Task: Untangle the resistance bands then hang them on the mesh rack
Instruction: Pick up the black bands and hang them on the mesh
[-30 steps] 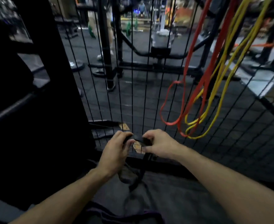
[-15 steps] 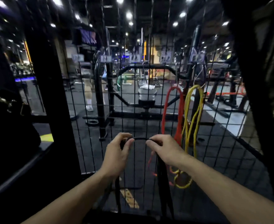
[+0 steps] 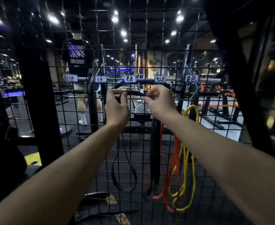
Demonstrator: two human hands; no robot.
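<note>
1. Head view: the left hand [image 3: 116,109] and right hand [image 3: 159,103] each pinch the stretched flat black rubber resistance band [image 3: 134,93] with curled fingers, against the black wire mesh rack [image 3: 214,120], just below its row of labels.
2. The band's loops hang down the rack's middle; a red band [image 3: 174,161] and a yellow band [image 3: 192,111] hang towards its right edge.

Both arms reach up and forward, side by side. The left hand [image 3: 116,108] has its back to the camera, and its fingers [image 3: 117,95] curl over at the top and pinch something thin and dark. The right hand [image 3: 159,102] is just beside it at the same height, with a small gap between them. Its fingers [image 3: 151,93] bend in and pinch too, tips pointing toward the left hand.
</note>
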